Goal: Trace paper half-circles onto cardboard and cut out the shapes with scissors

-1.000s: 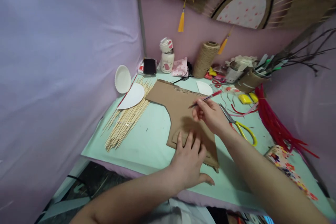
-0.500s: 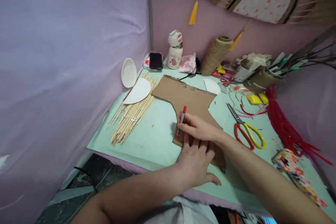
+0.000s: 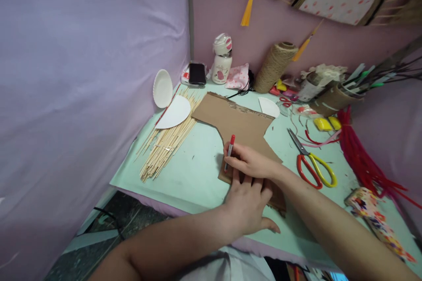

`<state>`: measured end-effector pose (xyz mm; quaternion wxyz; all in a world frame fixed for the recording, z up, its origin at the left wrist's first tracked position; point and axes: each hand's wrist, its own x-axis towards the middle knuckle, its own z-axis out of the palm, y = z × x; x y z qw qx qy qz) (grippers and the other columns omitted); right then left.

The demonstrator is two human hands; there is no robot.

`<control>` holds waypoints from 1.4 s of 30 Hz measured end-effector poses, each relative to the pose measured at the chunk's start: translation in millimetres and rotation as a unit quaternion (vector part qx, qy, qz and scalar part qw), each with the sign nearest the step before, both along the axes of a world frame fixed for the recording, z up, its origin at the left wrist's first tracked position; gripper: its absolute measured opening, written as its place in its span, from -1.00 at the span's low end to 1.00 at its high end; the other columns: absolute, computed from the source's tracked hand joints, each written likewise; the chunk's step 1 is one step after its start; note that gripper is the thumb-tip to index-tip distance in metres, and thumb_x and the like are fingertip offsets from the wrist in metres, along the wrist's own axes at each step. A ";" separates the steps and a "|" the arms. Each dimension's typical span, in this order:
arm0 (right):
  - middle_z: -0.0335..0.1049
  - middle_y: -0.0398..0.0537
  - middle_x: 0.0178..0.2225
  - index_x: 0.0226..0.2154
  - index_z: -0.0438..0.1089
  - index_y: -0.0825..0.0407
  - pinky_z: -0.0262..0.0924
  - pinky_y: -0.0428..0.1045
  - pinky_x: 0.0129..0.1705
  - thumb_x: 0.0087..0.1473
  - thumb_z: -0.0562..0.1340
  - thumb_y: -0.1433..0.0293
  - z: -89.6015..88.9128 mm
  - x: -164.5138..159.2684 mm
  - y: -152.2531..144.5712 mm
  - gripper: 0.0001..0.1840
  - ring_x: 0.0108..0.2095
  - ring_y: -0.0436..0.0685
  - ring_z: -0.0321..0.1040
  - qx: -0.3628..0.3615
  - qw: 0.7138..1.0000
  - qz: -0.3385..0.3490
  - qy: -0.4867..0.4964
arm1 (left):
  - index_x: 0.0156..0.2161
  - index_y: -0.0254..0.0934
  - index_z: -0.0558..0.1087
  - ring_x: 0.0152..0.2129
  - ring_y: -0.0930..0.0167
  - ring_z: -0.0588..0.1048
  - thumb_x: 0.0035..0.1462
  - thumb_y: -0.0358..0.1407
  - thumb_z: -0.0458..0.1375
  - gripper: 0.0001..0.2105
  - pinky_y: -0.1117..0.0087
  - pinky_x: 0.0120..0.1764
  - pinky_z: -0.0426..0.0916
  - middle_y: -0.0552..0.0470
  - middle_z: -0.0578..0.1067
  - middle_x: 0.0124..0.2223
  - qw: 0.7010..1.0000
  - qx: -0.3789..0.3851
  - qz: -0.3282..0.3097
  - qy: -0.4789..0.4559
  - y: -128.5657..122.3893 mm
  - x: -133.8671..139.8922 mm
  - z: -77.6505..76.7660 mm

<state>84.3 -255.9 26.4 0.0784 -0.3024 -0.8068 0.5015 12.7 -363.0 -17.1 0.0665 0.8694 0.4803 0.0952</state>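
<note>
A piece of brown cardboard with a curved notch cut in its left side lies flat on the pale green table. My right hand grips a red-ended marker pen, its lower end down at the cardboard's near left part. Just below, my left hand presses on the cardboard with fingers spread and thumb stretched out to the right. The fingertips of the left hand are partly hidden under the right hand. Scissors with red and yellow handles lie open to the right.
Thin wooden sticks lie left, partly under a white half-disc. A white bottle and a twine spool stand at the back. Red pipe cleaners lie right. Tasselled pieces hang on the back wall.
The view has shifted slightly, so things at the back sit a little higher and further right. Both hands keep nearly the same pose on the cardboard.
</note>
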 end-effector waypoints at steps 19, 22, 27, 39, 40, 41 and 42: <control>0.34 -0.16 -0.46 -0.35 0.17 0.01 0.21 -0.07 -0.38 0.17 0.06 0.38 0.5 -0.1 8.7 -0.93 -0.44 0.02 0.33 0.063 0.997 0.031 0.019 | 0.23 -0.36 0.12 0.19 -0.02 -0.03 -0.07 0.29 -0.05 -0.09 -0.14 0.15 -0.11 -0.26 0.19 0.23 1.000 -0.004 -0.002 0.007 0.6 0.5 1.5; 0.35 -0.14 -0.44 -0.34 0.18 0.00 0.21 -0.06 -0.36 0.17 0.06 0.35 -0.1 3.9 12.6 -0.92 -0.43 0.03 0.33 0.063 0.998 0.010 0.022 | 0.22 -0.37 0.13 0.21 -0.03 -0.07 -0.08 0.31 -0.05 -0.08 -0.16 0.15 -0.11 -0.28 0.14 0.26 1.000 0.000 -0.002 0.008 0.7 0.6 1.4; 0.33 -0.15 -0.42 -0.31 0.18 0.00 0.22 -0.06 -0.36 0.18 0.06 0.30 -4.2 13.6 20.2 -0.89 -0.43 0.03 0.33 0.066 0.997 -0.026 0.028 | 0.21 -0.40 0.14 0.24 -0.05 -0.14 -0.10 0.32 -0.07 -0.06 -0.21 0.17 -0.21 -0.32 0.04 0.30 1.000 0.003 -0.002 0.013 1.2 0.3 -0.2; 0.42 -0.05 -0.37 -0.31 0.18 0.03 0.24 -0.04 -0.30 0.19 0.05 0.23 -11.9 44.6 25.6 -0.81 -0.37 0.06 0.35 0.062 0.990 -0.112 0.051 | 0.22 -0.34 0.14 0.27 0.00 -0.17 -0.05 0.32 -0.16 -0.10 -0.25 0.15 -0.18 -0.32 -0.01 0.33 0.999 -0.030 -0.013 0.019 3.2 0.7 -0.5; 0.42 -0.05 -0.37 -0.32 0.18 0.03 0.24 -0.03 -0.31 0.19 0.05 0.24 -12.4 47.4 25.3 -0.81 -0.37 0.06 0.34 0.064 0.989 -0.118 0.053 | 0.22 -0.34 0.14 0.27 0.01 -0.16 -0.05 0.32 -0.16 -0.10 -0.25 0.15 -0.19 -0.31 0.00 0.33 0.999 -0.030 -0.012 0.019 3.4 0.6 0.1; 0.41 -0.05 -0.37 -0.32 0.17 0.03 0.24 -0.03 -0.31 0.19 0.06 0.24 -13.0 50.2 24.9 -0.81 -0.38 0.06 0.34 0.067 0.988 -0.126 0.056 | 0.22 -0.35 0.14 0.27 0.02 -0.16 -0.05 0.32 -0.16 -0.09 -0.25 0.16 -0.19 -0.31 0.01 0.32 0.999 -0.029 -0.010 0.019 3.6 0.5 0.6; 0.40 -0.06 -0.38 -0.32 0.17 0.03 0.24 -0.03 -0.32 0.19 0.05 0.24 -13.6 53.0 24.3 -0.81 -0.39 0.06 0.33 0.071 0.987 -0.133 0.059 | 0.23 -0.35 0.14 0.27 0.02 -0.16 -0.05 0.33 -0.17 -0.09 -0.24 0.16 -0.19 -0.31 0.02 0.32 0.999 -0.028 -0.010 0.020 3.8 0.4 0.9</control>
